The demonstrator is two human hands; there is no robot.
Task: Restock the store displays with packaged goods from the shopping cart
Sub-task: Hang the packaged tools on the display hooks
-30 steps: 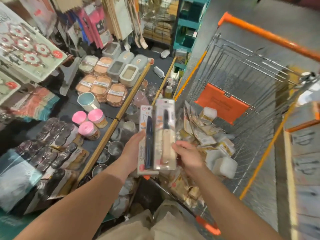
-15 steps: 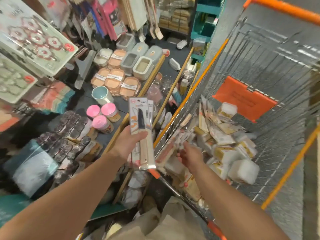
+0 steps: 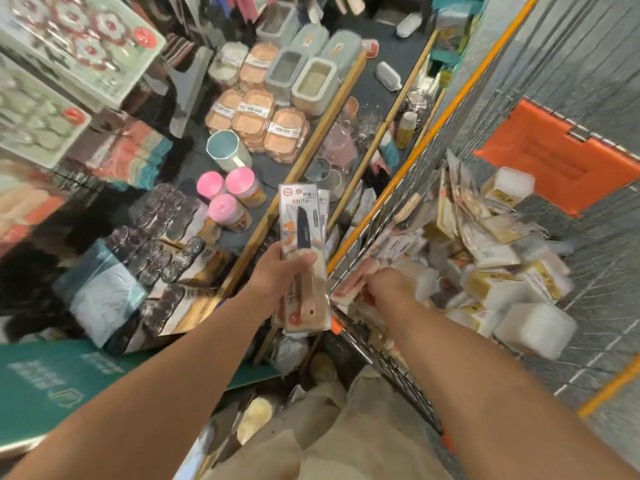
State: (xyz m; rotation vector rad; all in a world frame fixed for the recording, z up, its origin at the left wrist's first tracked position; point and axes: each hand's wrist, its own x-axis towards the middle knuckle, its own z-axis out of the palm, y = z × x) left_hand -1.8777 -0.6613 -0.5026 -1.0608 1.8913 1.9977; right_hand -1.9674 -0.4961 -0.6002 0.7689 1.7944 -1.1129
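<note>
While the left hand [image 3: 277,271] held knife packs [image 3: 304,258] upright beside the cart [image 3: 381,216], fingers clamped round them, the right hand [image 3: 388,284] reached into the cart, fingers curled on a blurred pack [image 3: 349,284].

At the frame's centre the knife packs [image 3: 304,258] are clear and silvery-white with orange marks, showing a black blade and a pale wooden handle. To the right, the shopping cart [image 3: 391,202] is grey wire with orange rails and an orange seat flap [image 3: 554,164], holding white and yellow-tan packets [image 3: 502,271]. On the dark display shelf [image 3: 370,95] at upper centre sit peach soap boxes [image 3: 258,121], grey containers [image 3: 313,83], a pale teal cup [image 3: 227,152] and pink-lidded jars [image 3: 230,199]; a floral red-and-white pattern marks the mint box [image 3: 83,39] at upper left.
</note>
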